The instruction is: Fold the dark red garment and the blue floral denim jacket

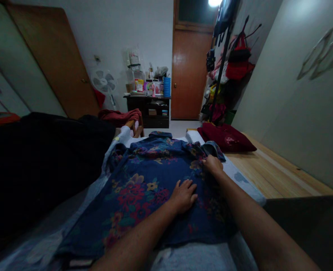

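A dark blue floral shirt (152,165) lies spread out on a bed with a pale cover (200,258), its collar pointing away from me. My left hand (184,195) rests flat on the middle of the shirt, fingers spread. Up by the right sleeve, my right hand (212,164) has its fingers closed on the fabric at the shirt's side. The sleeve's cuff (215,148) stands partly open beyond that hand. At the far left of the shirt, the other sleeve (117,154) is bunched up.
A large black cloth heap (47,162) fills the left side. On the right, a dark red cushion (225,137) lies by a wooden ledge (273,171) under a pale cabinet. Farther back are a fan (104,82), a cluttered dark shelf (148,113), a door (191,71) and hanging bags (238,60).
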`<move>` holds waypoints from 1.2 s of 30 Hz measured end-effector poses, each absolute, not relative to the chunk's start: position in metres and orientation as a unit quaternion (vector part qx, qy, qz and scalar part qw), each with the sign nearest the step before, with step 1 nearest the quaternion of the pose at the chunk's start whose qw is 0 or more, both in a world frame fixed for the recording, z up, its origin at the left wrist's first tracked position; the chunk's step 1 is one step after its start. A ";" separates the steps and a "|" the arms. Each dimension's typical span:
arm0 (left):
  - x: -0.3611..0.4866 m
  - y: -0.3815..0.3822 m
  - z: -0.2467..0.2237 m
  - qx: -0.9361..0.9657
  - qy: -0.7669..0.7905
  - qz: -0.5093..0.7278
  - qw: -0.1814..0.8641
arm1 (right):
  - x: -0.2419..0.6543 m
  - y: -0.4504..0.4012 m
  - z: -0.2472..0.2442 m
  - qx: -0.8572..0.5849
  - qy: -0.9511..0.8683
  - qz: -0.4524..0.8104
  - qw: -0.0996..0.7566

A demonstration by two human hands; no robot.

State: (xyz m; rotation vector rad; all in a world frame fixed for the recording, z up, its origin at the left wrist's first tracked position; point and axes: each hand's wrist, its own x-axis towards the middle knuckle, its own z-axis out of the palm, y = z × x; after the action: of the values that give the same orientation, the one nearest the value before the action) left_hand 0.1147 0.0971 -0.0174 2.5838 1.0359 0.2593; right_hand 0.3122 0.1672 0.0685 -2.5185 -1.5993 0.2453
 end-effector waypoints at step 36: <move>0.125 0.077 -0.028 0.943 0.267 0.085 0.181 | 0.337 0.151 0.056 -0.805 -0.584 0.087 0.059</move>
State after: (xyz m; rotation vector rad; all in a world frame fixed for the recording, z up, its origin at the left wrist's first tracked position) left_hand 0.1248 0.0772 -0.0281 2.6627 0.7547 0.2399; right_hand 0.3374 0.1512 0.0564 -2.4389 -1.7675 0.2624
